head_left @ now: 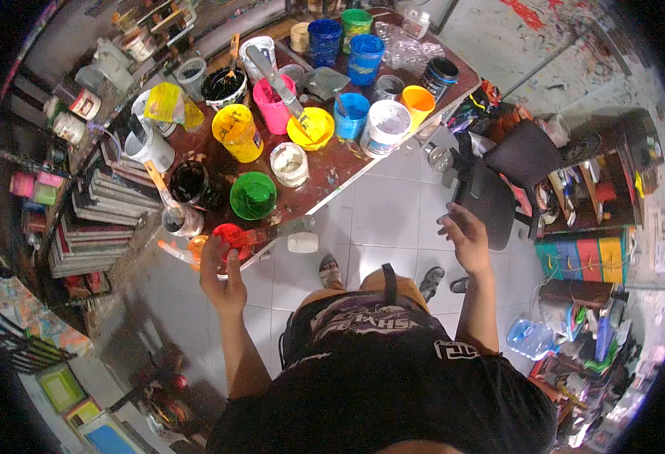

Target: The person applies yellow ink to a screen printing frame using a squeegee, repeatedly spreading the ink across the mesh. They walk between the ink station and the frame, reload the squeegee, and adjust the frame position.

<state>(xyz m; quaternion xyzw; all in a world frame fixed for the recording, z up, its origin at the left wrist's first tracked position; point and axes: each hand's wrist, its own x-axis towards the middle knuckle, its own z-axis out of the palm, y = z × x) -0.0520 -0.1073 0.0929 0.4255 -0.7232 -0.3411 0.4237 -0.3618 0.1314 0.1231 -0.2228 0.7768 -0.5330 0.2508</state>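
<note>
My left hand (223,281) hovers at the table's near left corner, fingers apart, just in front of a small container of red paint (234,236). Nothing shows in its grasp, and part of the red container is hidden behind the fingers. To the right, over the tiled floor, my right hand (466,240) is raised with its fingers spread and holds nothing. Close to the red container stand a green paint tub (253,196), a small white tub (289,165) and a dark-stained tub (189,182). An orange container (197,247) sits partly behind my left hand.
Paint-streaked tubs crowd the dark red table (332,168), among them a yellow bucket (238,135), a yellow bowl with a spatula (311,130) and a pink bucket (274,106). Framed screens (98,227) lean at left. A dark chair (491,200) and colored drawers (580,259) stand right.
</note>
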